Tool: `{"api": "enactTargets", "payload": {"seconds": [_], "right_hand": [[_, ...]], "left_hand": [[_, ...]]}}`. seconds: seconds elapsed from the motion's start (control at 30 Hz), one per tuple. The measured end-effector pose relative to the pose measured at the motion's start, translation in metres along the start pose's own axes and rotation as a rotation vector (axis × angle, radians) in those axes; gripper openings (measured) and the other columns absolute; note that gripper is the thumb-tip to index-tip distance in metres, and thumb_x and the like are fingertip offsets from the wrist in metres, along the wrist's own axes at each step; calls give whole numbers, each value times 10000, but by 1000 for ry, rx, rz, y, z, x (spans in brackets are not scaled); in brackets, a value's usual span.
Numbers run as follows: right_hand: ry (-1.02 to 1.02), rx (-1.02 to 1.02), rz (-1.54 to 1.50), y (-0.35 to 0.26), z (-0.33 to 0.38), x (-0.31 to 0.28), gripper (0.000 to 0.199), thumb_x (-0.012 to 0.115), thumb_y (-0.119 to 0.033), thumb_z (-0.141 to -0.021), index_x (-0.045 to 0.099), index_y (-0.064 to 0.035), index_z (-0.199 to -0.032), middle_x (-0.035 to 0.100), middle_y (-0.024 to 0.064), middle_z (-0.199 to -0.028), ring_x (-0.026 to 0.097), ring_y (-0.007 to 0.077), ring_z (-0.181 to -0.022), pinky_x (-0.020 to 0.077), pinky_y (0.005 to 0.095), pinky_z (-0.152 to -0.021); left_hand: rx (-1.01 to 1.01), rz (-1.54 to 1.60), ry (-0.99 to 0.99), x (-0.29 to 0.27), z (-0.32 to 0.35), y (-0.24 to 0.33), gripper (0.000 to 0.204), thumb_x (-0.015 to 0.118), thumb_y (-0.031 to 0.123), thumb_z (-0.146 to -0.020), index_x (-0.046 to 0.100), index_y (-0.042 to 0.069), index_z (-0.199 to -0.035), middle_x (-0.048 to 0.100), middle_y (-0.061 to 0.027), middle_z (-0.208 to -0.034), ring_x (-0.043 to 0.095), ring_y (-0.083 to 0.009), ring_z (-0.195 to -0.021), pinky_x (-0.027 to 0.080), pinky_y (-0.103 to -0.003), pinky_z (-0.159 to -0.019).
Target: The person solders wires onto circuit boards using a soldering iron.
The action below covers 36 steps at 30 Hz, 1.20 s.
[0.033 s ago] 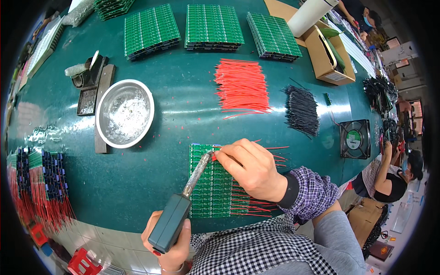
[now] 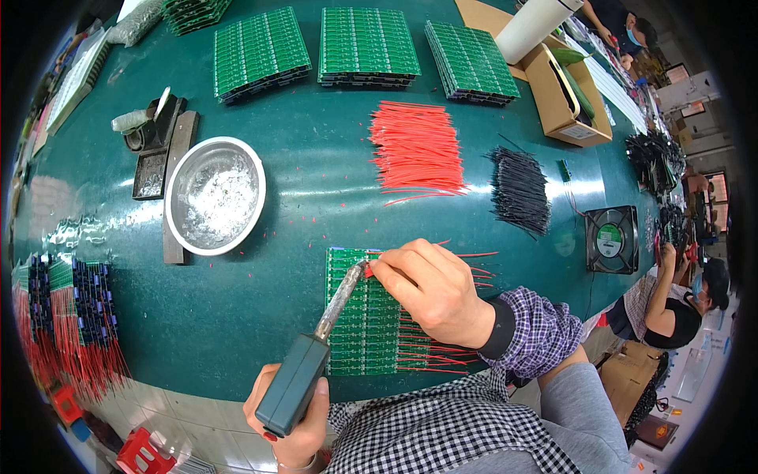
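Remotely, I see the left hand (image 2: 306, 436) with fingers wrapped round the soldering iron (image 2: 309, 355), its tip angled toward one o'clock. The right hand (image 2: 438, 296) has its fingers pinched narrow, apparently steadying a red wire (image 2: 478, 254) trailing toward three. The green circuit-board panel (image 2: 363, 340) lies flat on the desk (image 2: 213, 324) below the tip; the red wire bundle (image 2: 417, 148), near twelve, seems placed for easy reach.

Slanted dark-green soldering iron (image 2: 300, 373), tip at flat green circuit-board panel (image 2: 369, 332), red wires (image 2: 434, 369) trailing right
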State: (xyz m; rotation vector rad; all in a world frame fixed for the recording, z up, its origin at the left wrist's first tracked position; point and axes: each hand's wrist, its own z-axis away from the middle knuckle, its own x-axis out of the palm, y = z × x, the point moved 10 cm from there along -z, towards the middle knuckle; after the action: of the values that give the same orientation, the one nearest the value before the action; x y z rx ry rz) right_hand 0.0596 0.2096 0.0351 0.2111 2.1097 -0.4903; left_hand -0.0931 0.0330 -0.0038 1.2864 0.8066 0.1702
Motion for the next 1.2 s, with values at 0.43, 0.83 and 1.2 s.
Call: {"api": "enactTargets", "payload": {"seconds": [0.43,0.83,1.2], "right_hand": [[-39,37,7,0,0,1,280,717,-33,-727,710,49,-995,679,102,-948,665,218,-821,555,320,-661],[3,29,-42,-6,6,-7,298,722,-34,-724,712,56,-1009,676,113,-948,652,226,-787,550,320,-638],[-1,11,-30,-6,7,-4,262,713,-28,-735,685,58,-981,646,101,-898,617,219,-794,524,323,-650]], "left_hand": [[-43,128,57,-7,12,-11,384,840,-31,-755,701,-49,-1113,715,-96,-953,666,-174,-808,530,-291,-751],[10,90,52,-9,12,-6,476,874,4,-722,679,-42,-1154,715,-116,-1035,676,-186,-873,535,-300,-800],[74,54,86,-3,0,18,244,796,-26,-667,715,-48,-896,704,-144,-850,681,-238,-698,514,-319,-598]]}}
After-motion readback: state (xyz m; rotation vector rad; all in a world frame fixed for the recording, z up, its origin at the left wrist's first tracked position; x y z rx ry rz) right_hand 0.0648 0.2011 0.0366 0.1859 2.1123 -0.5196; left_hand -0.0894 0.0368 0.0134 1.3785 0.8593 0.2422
